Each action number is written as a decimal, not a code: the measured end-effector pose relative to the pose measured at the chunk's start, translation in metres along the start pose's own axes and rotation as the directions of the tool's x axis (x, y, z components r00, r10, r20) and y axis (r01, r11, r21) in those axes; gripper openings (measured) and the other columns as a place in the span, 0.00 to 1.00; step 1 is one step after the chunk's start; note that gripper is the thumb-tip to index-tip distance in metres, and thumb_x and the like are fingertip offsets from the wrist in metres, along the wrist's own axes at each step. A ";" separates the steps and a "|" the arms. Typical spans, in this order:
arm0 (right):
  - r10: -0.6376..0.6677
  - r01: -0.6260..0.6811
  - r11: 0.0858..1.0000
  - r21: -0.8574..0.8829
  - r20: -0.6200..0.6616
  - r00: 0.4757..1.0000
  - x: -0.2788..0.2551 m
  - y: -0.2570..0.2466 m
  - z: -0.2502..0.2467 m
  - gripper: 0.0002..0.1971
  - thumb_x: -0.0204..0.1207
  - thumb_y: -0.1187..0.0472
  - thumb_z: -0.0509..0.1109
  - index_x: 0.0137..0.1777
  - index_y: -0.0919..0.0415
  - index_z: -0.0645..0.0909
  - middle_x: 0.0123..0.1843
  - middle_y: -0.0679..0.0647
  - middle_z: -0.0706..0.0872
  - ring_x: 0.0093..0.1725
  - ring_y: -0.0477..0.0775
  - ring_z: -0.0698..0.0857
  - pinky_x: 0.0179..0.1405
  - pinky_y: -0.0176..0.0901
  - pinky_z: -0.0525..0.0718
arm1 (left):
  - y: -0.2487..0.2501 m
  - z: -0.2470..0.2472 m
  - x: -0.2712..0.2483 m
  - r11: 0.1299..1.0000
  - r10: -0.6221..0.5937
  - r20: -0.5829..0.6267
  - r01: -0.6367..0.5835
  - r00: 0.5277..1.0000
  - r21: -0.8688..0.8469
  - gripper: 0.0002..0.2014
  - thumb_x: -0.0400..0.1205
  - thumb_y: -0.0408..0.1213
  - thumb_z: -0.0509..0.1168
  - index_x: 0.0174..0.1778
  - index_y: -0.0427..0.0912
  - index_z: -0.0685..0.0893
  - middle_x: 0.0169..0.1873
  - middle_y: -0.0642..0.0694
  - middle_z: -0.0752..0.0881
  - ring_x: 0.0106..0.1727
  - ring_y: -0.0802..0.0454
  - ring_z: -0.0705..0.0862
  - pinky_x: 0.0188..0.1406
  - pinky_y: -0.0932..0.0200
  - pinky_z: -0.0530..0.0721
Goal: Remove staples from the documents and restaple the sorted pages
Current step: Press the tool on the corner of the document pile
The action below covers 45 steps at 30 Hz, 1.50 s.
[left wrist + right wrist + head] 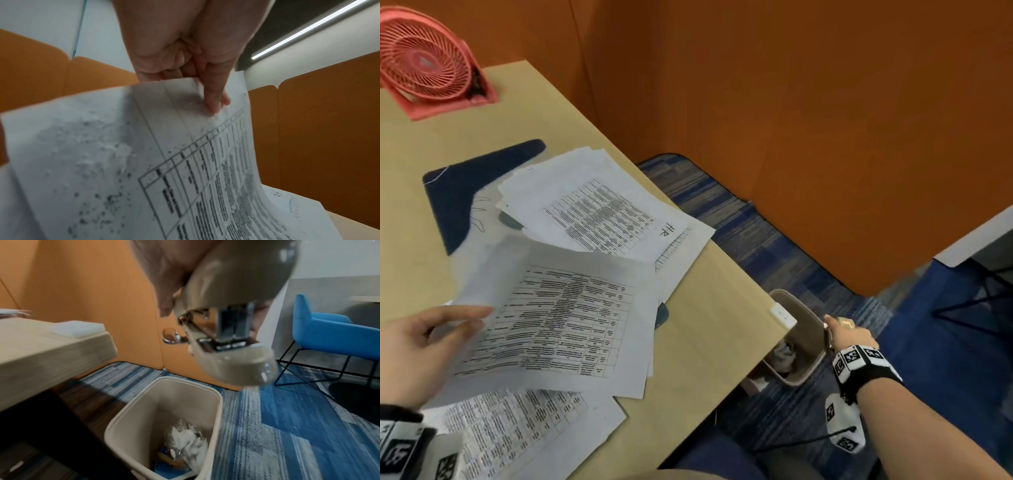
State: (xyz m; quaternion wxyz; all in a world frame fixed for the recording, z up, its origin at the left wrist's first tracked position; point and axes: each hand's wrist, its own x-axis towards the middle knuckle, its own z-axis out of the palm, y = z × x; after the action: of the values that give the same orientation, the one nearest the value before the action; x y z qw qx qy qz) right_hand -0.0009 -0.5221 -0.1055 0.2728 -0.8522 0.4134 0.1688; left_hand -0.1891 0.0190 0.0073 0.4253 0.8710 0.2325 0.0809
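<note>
My left hand (431,339) pinches the edge of a printed sheet with a table on it (558,318) and lifts it off the desk; in the left wrist view the fingers (216,99) press on the curled sheet (185,162). More printed pages (592,209) lie fanned out further back, one marked "HR". Off the desk's right corner, my right hand (849,334) grips a beige stapler (232,331), held over a beige waste bin (160,407). The stapler's metal front faces down toward the bin.
A pink desk fan (428,61) stands at the desk's far left corner. A dark blue mat (465,192) lies under the pages. Orange partition panels (791,102) close off the back. The bin holds crumpled paper (187,439). A blue chair (333,331) stands on the carpet at right.
</note>
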 end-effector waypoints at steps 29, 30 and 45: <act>-0.733 0.894 0.192 -0.404 0.547 0.404 -0.163 -0.231 0.152 0.32 0.82 0.66 0.62 0.83 0.52 0.54 0.65 0.63 0.81 0.63 0.61 0.79 0.62 0.46 0.77 | 0.066 0.005 0.028 0.944 0.278 -0.148 -0.242 0.949 0.223 0.27 0.79 0.28 0.65 0.68 0.63 0.74 0.29 0.46 0.82 0.28 0.59 0.75 0.35 0.64 0.76; -0.708 0.898 0.196 -0.394 0.577 0.407 -0.163 -0.232 0.152 0.31 0.83 0.65 0.60 0.83 0.53 0.55 0.66 0.64 0.80 0.65 0.61 0.79 0.63 0.46 0.75 | 0.066 0.005 0.030 0.943 0.276 -0.145 -0.238 0.950 0.234 0.27 0.79 0.28 0.65 0.68 0.62 0.74 0.27 0.48 0.80 0.28 0.62 0.73 0.34 0.69 0.73; -0.997 0.879 0.078 0.471 0.050 0.062 -0.288 -0.237 0.131 0.16 0.76 0.60 0.72 0.62 0.62 0.79 0.56 0.52 0.82 0.54 0.49 0.79 0.53 0.37 0.78 | 0.072 0.008 0.039 0.960 0.226 -0.165 -0.191 0.960 0.204 0.27 0.80 0.27 0.63 0.73 0.55 0.71 0.31 0.44 0.82 0.32 0.51 0.79 0.38 0.57 0.79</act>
State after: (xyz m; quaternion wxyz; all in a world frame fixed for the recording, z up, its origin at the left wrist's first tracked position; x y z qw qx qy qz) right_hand 0.0067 -0.1454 0.0156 0.5178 -0.8037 -0.2917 0.0307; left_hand -0.1280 -0.0062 0.0560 0.3072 0.9152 0.1844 0.1846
